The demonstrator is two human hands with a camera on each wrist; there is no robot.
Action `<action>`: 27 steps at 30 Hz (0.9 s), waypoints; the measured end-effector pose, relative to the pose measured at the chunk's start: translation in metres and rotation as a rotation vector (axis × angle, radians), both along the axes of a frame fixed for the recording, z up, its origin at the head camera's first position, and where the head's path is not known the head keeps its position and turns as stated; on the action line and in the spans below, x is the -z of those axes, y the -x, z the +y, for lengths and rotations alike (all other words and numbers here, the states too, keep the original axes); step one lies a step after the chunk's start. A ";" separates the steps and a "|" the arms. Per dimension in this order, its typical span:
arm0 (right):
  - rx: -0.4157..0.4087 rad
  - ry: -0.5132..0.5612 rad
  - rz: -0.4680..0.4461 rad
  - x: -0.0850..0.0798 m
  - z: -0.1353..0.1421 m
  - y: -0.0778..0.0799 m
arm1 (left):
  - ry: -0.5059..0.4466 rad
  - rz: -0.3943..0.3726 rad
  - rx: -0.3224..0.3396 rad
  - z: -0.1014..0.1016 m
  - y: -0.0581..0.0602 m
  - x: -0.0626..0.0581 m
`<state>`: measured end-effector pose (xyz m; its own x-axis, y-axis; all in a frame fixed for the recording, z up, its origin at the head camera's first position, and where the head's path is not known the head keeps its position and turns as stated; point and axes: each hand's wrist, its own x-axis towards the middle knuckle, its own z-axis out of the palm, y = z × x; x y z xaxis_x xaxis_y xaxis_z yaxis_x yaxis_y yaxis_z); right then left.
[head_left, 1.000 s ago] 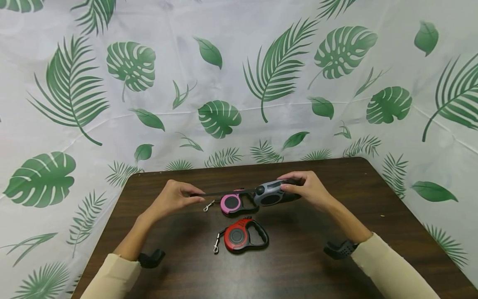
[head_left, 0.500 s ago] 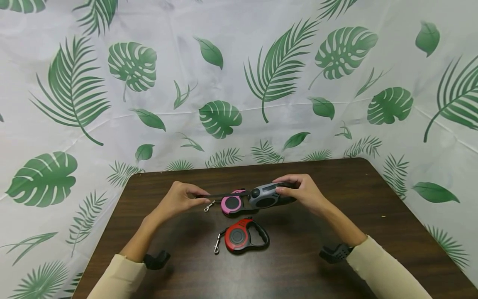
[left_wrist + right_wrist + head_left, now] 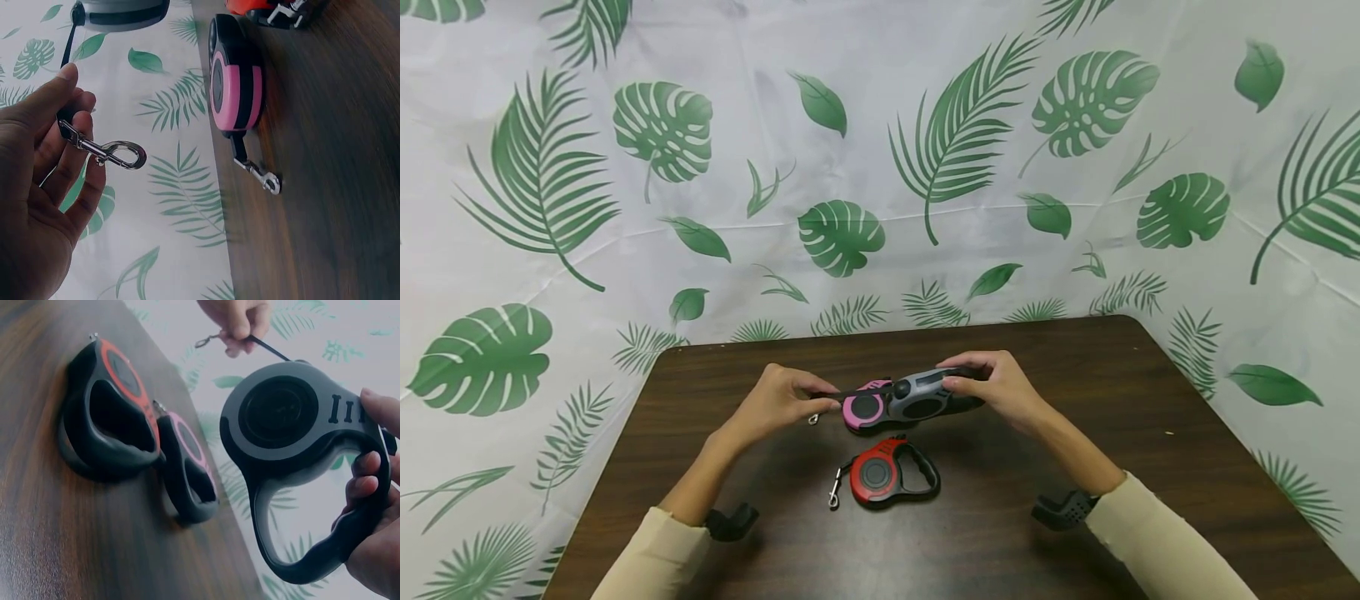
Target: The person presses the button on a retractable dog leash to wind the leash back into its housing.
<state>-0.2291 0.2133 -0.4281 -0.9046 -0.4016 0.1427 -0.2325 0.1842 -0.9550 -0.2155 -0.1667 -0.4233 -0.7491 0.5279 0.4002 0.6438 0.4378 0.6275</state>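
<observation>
My right hand (image 3: 1006, 390) grips the handle of a grey-and-black retractable dog leash (image 3: 281, 415), with fingers through the handle loop and the thumb along the casing. A short length of black strap (image 3: 863, 392) runs from the casing to my left hand (image 3: 781, 400), whose thumb and fingers pinch it near its end. A metal snap hook (image 3: 122, 153) dangles below those fingers in the left wrist view. Both hands hold the leash above the table. In the head view the grey leash partly covers a pink-and-black retractable leash (image 3: 862, 407) lying on the table.
A red-and-black retractable leash (image 3: 876, 473) lies on the brown wooden table (image 3: 1000, 533), nearer me than the pink one. Its small metal clip (image 3: 834, 492) points left. A leaf-printed white cloth (image 3: 880, 167) hangs behind the table.
Both hands have come closer together, the left moving right and the right moving left with the grey leash. The strap stretched between them has become shorter.
</observation>
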 end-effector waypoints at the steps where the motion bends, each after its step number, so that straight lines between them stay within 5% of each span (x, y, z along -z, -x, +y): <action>1: -0.001 0.000 0.001 0.000 -0.001 0.000 | -0.005 -0.001 0.002 0.001 0.000 0.000; 27: -0.016 0.008 -0.003 0.009 -0.021 0.000 | -0.126 0.023 0.039 0.028 -0.001 0.013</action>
<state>-0.2291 0.1922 -0.4373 -0.8985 -0.4151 0.1431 -0.2323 0.1730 -0.9571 -0.2144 -0.1389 -0.4364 -0.7188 0.5010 0.4820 0.6736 0.3304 0.6611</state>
